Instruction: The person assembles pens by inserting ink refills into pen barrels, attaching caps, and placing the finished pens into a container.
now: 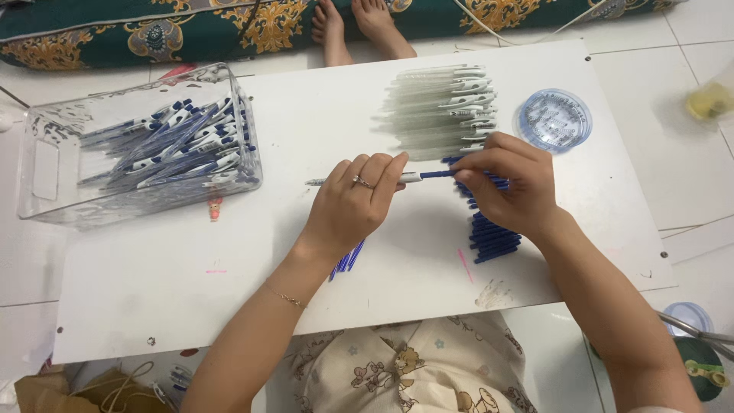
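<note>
My left hand (353, 203) grips a clear pen barrel (325, 182) held level over the white board (306, 115). My right hand (508, 183) pinches a blue refill (437, 174) whose end sits in the barrel's mouth. Under my right hand lies a row of blue refills (493, 239). Beyond both hands is a stack of clear pen barrels (443, 111). A few blue refills (345, 261) lie beneath my left wrist.
A clear plastic bin (46, 168) holding several finished blue-and-white pens stands at the left. A round blue lid (555, 120) with small parts sits at the right. Another person's bare feet (355, 27) rest beyond the board, before a patterned cushion (153, 30).
</note>
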